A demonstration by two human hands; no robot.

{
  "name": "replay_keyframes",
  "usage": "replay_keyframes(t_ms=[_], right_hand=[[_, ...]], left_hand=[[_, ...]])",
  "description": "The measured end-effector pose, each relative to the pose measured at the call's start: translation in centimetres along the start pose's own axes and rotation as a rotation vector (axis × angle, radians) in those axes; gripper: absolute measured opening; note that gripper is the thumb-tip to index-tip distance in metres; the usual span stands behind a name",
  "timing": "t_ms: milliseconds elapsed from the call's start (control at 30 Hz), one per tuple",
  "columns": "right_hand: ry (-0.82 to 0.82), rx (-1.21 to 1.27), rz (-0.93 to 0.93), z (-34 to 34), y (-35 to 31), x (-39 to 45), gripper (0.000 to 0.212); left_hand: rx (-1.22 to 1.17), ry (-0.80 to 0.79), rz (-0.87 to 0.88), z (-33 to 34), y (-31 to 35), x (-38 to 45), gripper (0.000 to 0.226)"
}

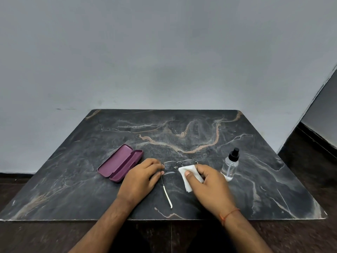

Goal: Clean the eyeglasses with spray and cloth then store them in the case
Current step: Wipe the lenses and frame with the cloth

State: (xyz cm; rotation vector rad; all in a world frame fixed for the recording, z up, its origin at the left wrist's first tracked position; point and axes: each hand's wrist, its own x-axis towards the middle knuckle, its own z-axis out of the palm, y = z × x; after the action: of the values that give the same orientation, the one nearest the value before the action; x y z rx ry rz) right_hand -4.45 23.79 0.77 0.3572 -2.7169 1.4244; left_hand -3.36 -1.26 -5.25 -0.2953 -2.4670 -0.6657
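Left hand: the fingers are curled and pinch the left end of the eyeglasses at the hinge, thumb near side, forefinger far side. Right hand: the fingers are narrowed on a folded white cloth, the thumb pressing it from the near side against the right lens; the other fingers lie behind the cloth and cannot be told apart.

The eyeglasses sit between the two hands, at the middle of the table, lenses facing the person. The left temple arm is unfolded and runs toward the near edge.

The spray bottle stands upright just right of the right hand. The purple case lies open just left of the left hand.
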Motion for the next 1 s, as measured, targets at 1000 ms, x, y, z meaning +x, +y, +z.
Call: replay_keyframes(t_ms=[1000], right_hand=[[0.041,-0.225,-0.487,6.6,2.7,3.7,0.017]], left_hand=[[-0.014,0.050,0.090,-0.4,0.1,-0.5,0.015]])
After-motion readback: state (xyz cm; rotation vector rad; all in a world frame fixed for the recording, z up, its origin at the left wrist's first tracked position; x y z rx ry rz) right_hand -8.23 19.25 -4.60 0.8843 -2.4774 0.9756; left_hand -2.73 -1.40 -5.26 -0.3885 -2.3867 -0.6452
